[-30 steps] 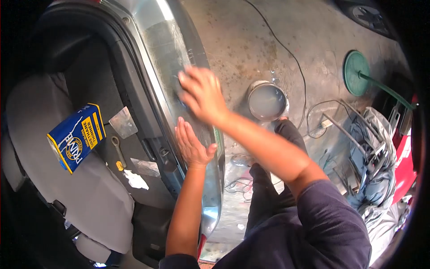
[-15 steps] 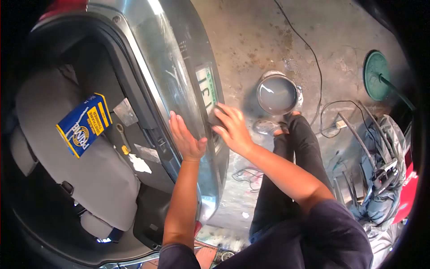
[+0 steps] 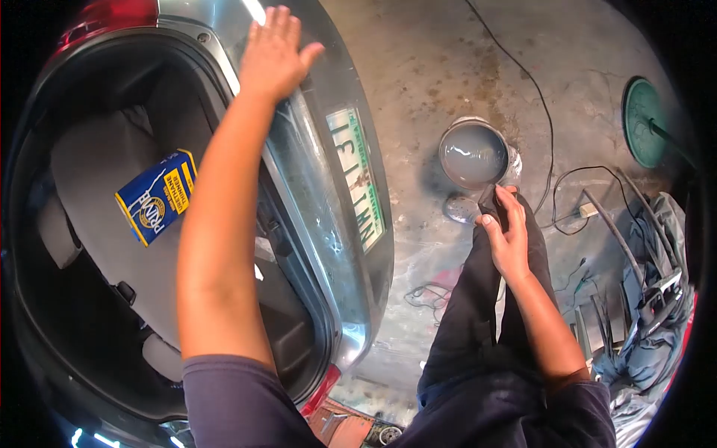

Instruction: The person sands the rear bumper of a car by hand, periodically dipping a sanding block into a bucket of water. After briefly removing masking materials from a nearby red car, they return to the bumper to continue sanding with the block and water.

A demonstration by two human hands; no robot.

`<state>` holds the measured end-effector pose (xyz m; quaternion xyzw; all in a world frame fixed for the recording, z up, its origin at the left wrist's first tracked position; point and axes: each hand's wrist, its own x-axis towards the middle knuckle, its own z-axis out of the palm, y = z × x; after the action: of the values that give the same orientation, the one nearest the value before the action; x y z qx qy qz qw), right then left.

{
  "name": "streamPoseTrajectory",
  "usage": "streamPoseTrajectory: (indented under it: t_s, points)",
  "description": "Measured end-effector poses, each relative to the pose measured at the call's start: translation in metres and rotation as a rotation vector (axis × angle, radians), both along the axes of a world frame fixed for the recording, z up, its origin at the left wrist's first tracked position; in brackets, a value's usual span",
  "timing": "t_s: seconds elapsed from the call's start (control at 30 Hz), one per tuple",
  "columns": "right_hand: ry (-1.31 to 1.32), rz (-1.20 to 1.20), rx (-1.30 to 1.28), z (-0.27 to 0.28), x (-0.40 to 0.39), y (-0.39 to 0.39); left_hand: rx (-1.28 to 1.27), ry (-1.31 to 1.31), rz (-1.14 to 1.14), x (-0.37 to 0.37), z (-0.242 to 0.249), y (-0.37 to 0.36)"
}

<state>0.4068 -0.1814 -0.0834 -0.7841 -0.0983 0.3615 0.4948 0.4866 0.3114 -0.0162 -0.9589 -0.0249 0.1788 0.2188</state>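
My left hand (image 3: 273,58) lies with fingers spread on the car's wet grey bumper (image 3: 302,142), near its upper end in the view. Between thumb and fingers, my right hand (image 3: 509,235) grips a small dark pad (image 3: 489,203), partly hidden and hard to tell from the trousers behind it. That hand is away from the car, just below a bucket (image 3: 473,155) of greyish water on the floor. The licence plate (image 3: 355,179) shows on the bumper between my two hands.
A blue and yellow thinner can (image 3: 157,197) lies in the open trunk (image 3: 97,164). A black cable (image 3: 551,123) crosses the concrete floor. At the right are a green round base (image 3: 644,123) with a pole, and grey sheeting (image 3: 657,299) over metal parts.
My left hand has slid up along the bumper. My right hand has left the plate area and moved right, toward the bucket, with the dark pad. The view has shifted slightly.
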Motion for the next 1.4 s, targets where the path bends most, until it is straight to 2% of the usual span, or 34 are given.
streamPoseTrajectory:
  t_s: [0.03, 0.13, 0.2, 0.3, 0.33, 0.37, 0.47, 0.5, 0.53, 0.57, 0.6, 0.63, 0.67, 0.73, 0.8, 0.83, 0.87, 0.9, 0.93, 1.0, 1.03, 1.1, 1.17, 1.2, 1.23, 1.27, 1.3, 1.33, 1.37, 1.4]
  points:
    - [0.025, 0.008, 0.019, 0.004, -0.002, 0.000, 0.028, 0.024, -0.102, -0.017, -0.006, -0.009]
    - [0.085, -0.018, 0.041, 0.001, 0.003, 0.002, -0.141, 0.141, -0.186, -0.077, 0.001, -0.057]
    - [0.255, -0.159, 0.051, -0.007, 0.008, 0.007, -0.197, 0.277, -0.219, -0.119, 0.004, -0.098]
    - [0.499, -0.207, 0.007, -0.023, 0.027, 0.009, -0.330, 0.593, -0.085, -0.192, -0.003, -0.175]
    - [0.579, -0.197, -0.020, -0.032, 0.034, 0.008, -0.408, 0.513, -0.065, -0.229, -0.015, -0.201]
    - [0.494, -0.164, -0.055, -0.053, 0.030, 0.004, -0.489, 0.435, -0.045, -0.255, -0.025, -0.229]
    - [0.798, -0.263, -0.136, -0.103, 0.019, 0.007, -0.696, 0.351, 0.347, -0.258, -0.061, -0.302]
    - [0.729, -0.259, -0.174, -0.119, 0.011, 0.011, -0.748, 0.319, 0.491, -0.248, -0.081, -0.321]
    - [0.782, -0.234, -0.183, -0.138, 0.006, 0.012, -0.807, 0.284, 0.634, -0.237, -0.106, -0.336]
    - [0.646, -0.193, -0.212, -0.159, 0.000, 0.016, -0.943, 0.153, 0.810, -0.236, -0.146, -0.347]
    - [0.705, -0.264, -0.226, -0.170, -0.001, 0.024, -1.075, 0.022, 0.995, -0.241, -0.199, -0.358]
    - [0.612, -0.166, -0.277, -0.233, -0.018, 0.016, -1.196, -0.111, 1.192, -0.239, -0.248, -0.369]
    - [0.694, -0.184, -0.272, -0.237, -0.008, 0.025, -1.330, -0.145, 1.411, -0.232, -0.290, -0.373]
    - [0.641, -0.250, -0.279, -0.262, -0.001, 0.042, -1.487, -0.285, 1.779, -0.220, -0.371, -0.378]
    - [0.727, -0.379, -0.152, -0.318, -0.011, 0.047, -1.492, -0.160, 1.760, -0.193, -0.406, -0.363]
    - [0.752, -0.397, -0.220, -0.315, -0.001, 0.057, -1.420, -0.259, 1.857, -0.191, -0.435, -0.368]
    - [0.685, -0.395, -0.238, -0.368, -0.018, 0.051, -1.281, -0.287, 1.951, -0.181, -0.448, -0.369]
    - [0.726, -0.316, -0.328, -0.373, -0.010, 0.055, -1.326, -0.225, 2.087, -0.171, -0.458, -0.366]
    - [0.766, -0.239, -0.416, -0.374, -0.001, 0.062, -1.354, -0.276, 2.244, -0.154, -0.453, -0.365]
    - [0.730, -0.211, -0.321, -0.419, -0.015, 0.053, -1.421, -0.267, 2.227, -0.171, -0.497, -0.368]
    - [0.719, -0.197, -0.276, -0.425, -0.023, 0.046, -1.364, -0.211, 2.164, -0.171, -0.491, -0.372]
    - [0.672, 0.002, -0.445, -0.413, -0.015, 0.040, -1.248, -0.140, 2.019, -0.162, -0.469, -0.362]
    - [0.709, -0.239, -0.549, -0.385, -0.004, 0.059, -1.098, -0.101, 1.718, -0.158, -0.435, -0.355]
    - [0.666, -0.311, -0.505, -0.376, -0.009, 0.057, -1.008, -0.094, 1.572, -0.158, -0.409, -0.353]
    - [0.721, -0.306, -0.432, -0.372, -0.013, 0.048, -1.063, -0.093, 1.466, -0.159, -0.380, -0.351]
    - [0.677, -0.323, -0.440, -0.324, -0.006, 0.055, -1.111, -0.097, 1.356, -0.159, -0.346, -0.348]
    - [0.679, -0.328, -0.499, -0.293, 0.000, 0.060, -1.128, -0.135, 1.381, -0.153, -0.306, -0.343]
    - [0.526, -0.254, -0.516, -0.295, -0.006, 0.051, -1.149, -0.176, 1.404, -0.149, -0.265, -0.337]
    - [0.449, -0.206, -0.453, -0.259, 0.002, 0.060, -1.155, -0.266, 1.303, -0.152, -0.223, -0.328]
    - [0.325, -0.079, -0.455, -0.251, 0.007, 0.060, -1.155, -0.355, 1.202, -0.155, -0.185, -0.317]
